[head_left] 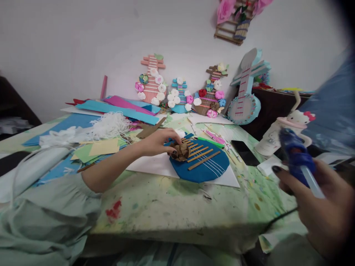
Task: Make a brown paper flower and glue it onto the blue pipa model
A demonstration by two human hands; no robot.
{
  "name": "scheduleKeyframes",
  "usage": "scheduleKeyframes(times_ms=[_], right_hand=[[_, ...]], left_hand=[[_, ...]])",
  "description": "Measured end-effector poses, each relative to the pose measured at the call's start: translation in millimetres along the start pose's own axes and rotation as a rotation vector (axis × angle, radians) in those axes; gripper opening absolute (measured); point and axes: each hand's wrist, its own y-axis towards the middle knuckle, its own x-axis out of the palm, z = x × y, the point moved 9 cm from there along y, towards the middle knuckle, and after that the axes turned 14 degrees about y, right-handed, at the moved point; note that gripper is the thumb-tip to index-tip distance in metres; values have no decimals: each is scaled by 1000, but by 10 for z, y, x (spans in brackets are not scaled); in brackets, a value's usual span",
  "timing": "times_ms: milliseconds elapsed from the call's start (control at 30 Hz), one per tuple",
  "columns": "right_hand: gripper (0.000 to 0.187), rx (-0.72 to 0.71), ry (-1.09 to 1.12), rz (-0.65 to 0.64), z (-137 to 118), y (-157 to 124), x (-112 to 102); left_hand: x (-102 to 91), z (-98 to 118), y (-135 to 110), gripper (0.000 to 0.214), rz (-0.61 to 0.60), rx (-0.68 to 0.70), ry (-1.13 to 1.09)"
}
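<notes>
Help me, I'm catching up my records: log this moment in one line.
left hand: touching brown paper flower | right hand: holding blue glue gun | blue paper instrument: lying on white sheet

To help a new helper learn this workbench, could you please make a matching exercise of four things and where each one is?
Things:
1. brown paper flower
2. blue glue gun
3. black phone
4. tangled white string

Places:
A. beside the white cup
B. held in the right hand
C. just behind the yellow paper
D. at the fingers of the left hand

Right pairs: 1-D, 2-B, 3-A, 4-C.
</notes>
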Motion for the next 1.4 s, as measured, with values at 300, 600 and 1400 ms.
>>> scheduleKeyframes(times_ms=[300, 600, 1400], right_hand=[[17, 109, 311, -292, -120, 355, 1568], [11, 289, 582, -581, -36, 448, 2165], [26, 614, 541, -616, 492, 216, 1921]], left_hand=[[153, -153, 83, 7, -130, 52, -4], [26, -534, -75, 8, 81, -187, -607], [203, -200, -37, 14, -33, -117, -163]])
